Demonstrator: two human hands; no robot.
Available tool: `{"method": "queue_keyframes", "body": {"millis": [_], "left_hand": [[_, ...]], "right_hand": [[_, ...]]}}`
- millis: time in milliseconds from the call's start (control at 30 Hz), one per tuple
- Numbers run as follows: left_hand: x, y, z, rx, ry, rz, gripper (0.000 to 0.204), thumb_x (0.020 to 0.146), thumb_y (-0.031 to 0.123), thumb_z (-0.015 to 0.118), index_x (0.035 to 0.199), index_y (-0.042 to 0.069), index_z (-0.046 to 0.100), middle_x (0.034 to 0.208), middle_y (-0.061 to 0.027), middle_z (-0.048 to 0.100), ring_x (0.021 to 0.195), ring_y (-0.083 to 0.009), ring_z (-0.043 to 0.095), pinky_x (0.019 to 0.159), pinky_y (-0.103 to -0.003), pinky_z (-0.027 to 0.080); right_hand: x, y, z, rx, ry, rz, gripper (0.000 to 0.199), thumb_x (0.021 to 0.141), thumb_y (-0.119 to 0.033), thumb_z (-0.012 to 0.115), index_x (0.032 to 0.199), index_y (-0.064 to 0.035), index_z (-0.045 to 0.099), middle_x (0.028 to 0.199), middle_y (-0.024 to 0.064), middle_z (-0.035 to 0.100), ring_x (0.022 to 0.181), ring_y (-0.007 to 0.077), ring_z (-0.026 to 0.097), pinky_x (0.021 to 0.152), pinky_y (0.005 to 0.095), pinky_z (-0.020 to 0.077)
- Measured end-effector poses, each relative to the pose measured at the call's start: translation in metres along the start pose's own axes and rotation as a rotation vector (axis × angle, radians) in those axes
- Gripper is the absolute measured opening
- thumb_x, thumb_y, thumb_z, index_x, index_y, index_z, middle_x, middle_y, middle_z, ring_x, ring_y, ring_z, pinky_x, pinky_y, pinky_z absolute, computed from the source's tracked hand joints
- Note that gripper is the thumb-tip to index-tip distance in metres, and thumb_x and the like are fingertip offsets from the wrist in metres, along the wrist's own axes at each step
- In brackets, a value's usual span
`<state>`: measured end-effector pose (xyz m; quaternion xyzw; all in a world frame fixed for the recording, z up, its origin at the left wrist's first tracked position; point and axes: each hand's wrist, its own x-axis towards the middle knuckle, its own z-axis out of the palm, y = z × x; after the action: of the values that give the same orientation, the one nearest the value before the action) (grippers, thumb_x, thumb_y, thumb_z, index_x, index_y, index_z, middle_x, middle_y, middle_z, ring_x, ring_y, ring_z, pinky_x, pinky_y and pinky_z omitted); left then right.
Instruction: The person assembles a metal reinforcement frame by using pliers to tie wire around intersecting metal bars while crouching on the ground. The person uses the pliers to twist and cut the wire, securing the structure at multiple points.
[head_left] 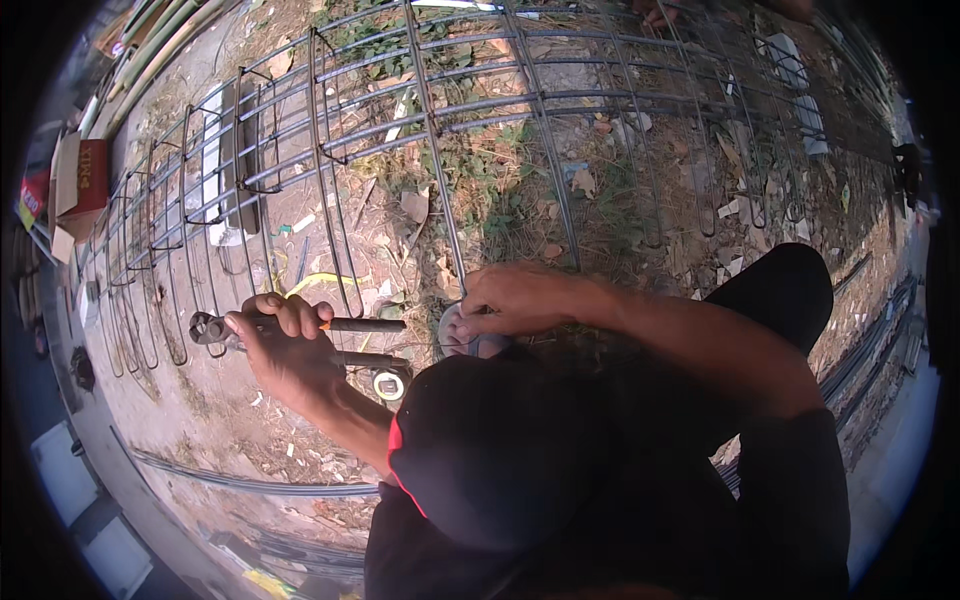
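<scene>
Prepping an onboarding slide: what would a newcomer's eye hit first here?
Probably the steel-bar cage stretching across the upper half. Next, the black cap at bottom centre and the pincers held in the left hand, left of centre, their head pointing left. The red-brown carton also stands out near the far left edge.

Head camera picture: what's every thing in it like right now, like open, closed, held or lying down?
Left hand: closed around the pincers.
Pincers: held, handles spread apart; jaws too small to tell.
Right hand: curled; whether it grips anything is hard to tell.
Steel cage: assembled, at least partly.
Steel rods: lying on the ground.
Cap: worn.
</scene>
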<state>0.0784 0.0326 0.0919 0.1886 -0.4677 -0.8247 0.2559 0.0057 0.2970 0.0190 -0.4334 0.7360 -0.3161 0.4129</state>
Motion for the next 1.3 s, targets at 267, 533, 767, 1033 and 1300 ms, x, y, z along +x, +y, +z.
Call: {"method": "queue_keyframes", "body": {"millis": [267, 533, 767, 1033, 1300], "left_hand": [[0.028, 0.063, 0.078, -0.271, 0.034, 0.376, 0.044, 0.111, 0.044, 0.043, 0.104, 0.003, 0.056, 0.078, -0.0056, 0.050, 0.074, -0.0211, 0.058, 0.093, -0.052, 0.058], [0.021, 0.080, 0.186, -0.638, -0.358, 0.297, 0.051, 0.109, 0.050, 0.039, 0.109, 0.003, 0.058, 0.081, -0.0062, 0.058, 0.075, -0.0210, 0.062, 0.083, -0.048, 0.059], [0.031, 0.072, 0.197, -0.079, 0.073, 0.749, 0.056, 0.109, 0.053, 0.044, 0.112, -0.002, 0.057, 0.076, -0.0054, 0.057, 0.064, -0.0169, 0.061, 0.074, -0.041, 0.063], [0.025, 0.051, 0.201, -0.252, -0.302, 0.133, 0.048, 0.102, 0.045, 0.065, 0.112, -0.001, 0.060, 0.073, -0.0088, 0.064, 0.080, -0.0263, 0.072, 0.085, -0.058, 0.062], [0.052, 0.048, 0.165, -0.021, -0.100, -0.118, 0.054, 0.102, 0.057, 0.057, 0.114, 0.004, 0.062, 0.095, -0.0099, 0.069, 0.084, -0.0235, 0.069, 0.073, -0.045, 0.062]], "right_hand": [[-0.032, -0.096, -0.136, -0.390, 0.613, -0.332, 0.054, 0.102, -0.052, 0.059, 0.118, -0.0008, 0.067, 0.109, 0.0184, 0.067, 0.103, 0.0317, 0.066, 0.090, 0.0444, 0.0513], [-0.058, -0.135, -0.152, 0.454, 0.624, -0.351, 0.042, 0.098, -0.022, 0.071, 0.131, -0.0009, 0.058, 0.089, 0.0134, 0.064, 0.066, 0.0222, 0.059, 0.064, 0.0350, 0.0502], [-0.089, -0.154, -0.155, -0.398, 0.758, -0.491, 0.013, 0.099, -0.012, 0.066, 0.097, 0.0009, 0.068, 0.080, 0.0151, 0.063, 0.069, 0.0299, 0.062, 0.062, 0.0375, 0.0474], [-0.081, -0.114, -0.221, -0.645, 0.790, 0.071, 0.023, 0.098, -0.021, 0.063, 0.092, 0.0003, 0.068, 0.079, 0.0237, 0.064, 0.075, 0.0452, 0.063, 0.072, 0.0514, 0.0476], [-0.105, -0.133, -0.184, -0.359, 0.208, -0.306, 0.023, 0.098, -0.020, 0.064, 0.091, -0.0002, 0.073, 0.065, 0.0147, 0.062, 0.060, 0.0301, 0.063, 0.059, 0.0410, 0.0477]]}}
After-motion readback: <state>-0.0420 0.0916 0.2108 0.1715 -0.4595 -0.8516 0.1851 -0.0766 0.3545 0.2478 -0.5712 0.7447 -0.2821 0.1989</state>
